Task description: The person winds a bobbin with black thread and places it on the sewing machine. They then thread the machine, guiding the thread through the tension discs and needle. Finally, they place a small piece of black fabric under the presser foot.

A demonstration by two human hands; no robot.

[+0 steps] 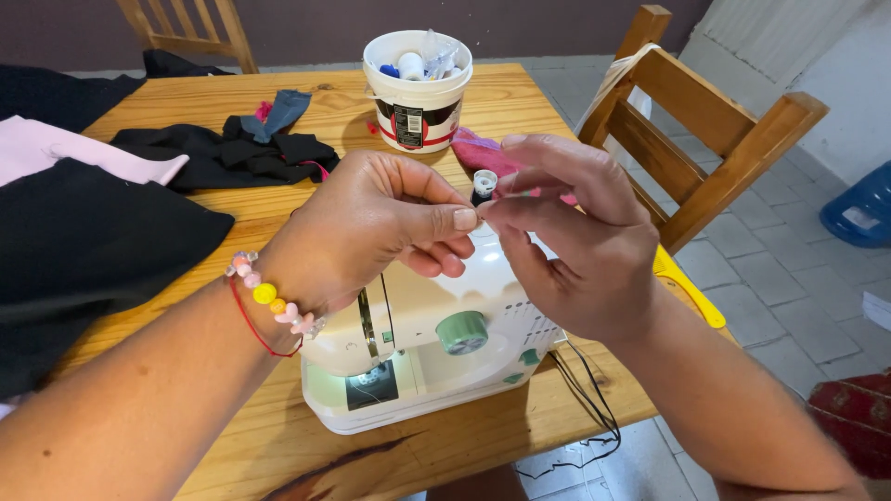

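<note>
While the left hand [371, 223] is pinching thumb against forefinger, the right hand [575, 241] is meeting it fingertip to fingertip, both narrowed as if on a thread too fine to make out. They are hovering just above a small white sewing machine [436, 353] sitting on the wooden table [278, 436]. Behind them, a black thread spool [484, 186] is standing on the machine, and a white bucket [417, 88] of spools is resting farther back, with dark cloth [83, 250] lying at left.

Bare forearms; beaded bracelet [272, 299], red string on left wrist
</note>
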